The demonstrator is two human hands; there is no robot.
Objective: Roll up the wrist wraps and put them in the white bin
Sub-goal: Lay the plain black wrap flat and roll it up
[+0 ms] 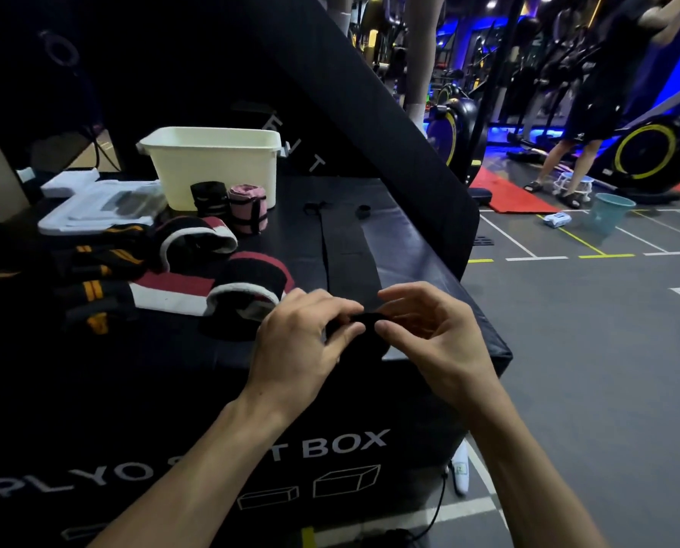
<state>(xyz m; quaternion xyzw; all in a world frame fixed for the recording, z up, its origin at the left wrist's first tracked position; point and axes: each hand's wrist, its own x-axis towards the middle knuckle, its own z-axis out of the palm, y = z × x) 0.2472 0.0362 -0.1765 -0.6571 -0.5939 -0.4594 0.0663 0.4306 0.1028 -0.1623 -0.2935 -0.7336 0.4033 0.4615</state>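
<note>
**A:** From the head camera, what do the hands have?

**B:** Both are on one black wrist wrap (348, 263), at the near edge of the black plyo box (429, 251) that serves as the bench; the left hand (303, 342) and the right hand (433, 334) face each other, fingers curled, pinching the rolled near end between thumbs and fingertips; the little roll sits right between the two grips, touching both.

**A:** And the rest of that wrap?

**B:** It runs flat from the roll straight away toward the far edge, near the right side of the box top; its far end has a thin loop, hard to make out.

**A:** Where is the white bin?

**B:** The white bin (215, 164) stands at the far edge, left of the strip and well apart from the hands; whether anything lies inside I cannot tell.

**A:** Other wraps?

**B:** A rolled black wrap (208, 199) and a rolled pink wrap (248, 207) stand side by side just in front of the bin; two black, red and white wraps (212, 278) lie loosely coiled left of the hands; black wraps with orange stripes (93, 270) lie toward the left edge; a white plastic package (97, 203) rests by the far left corner.
</note>
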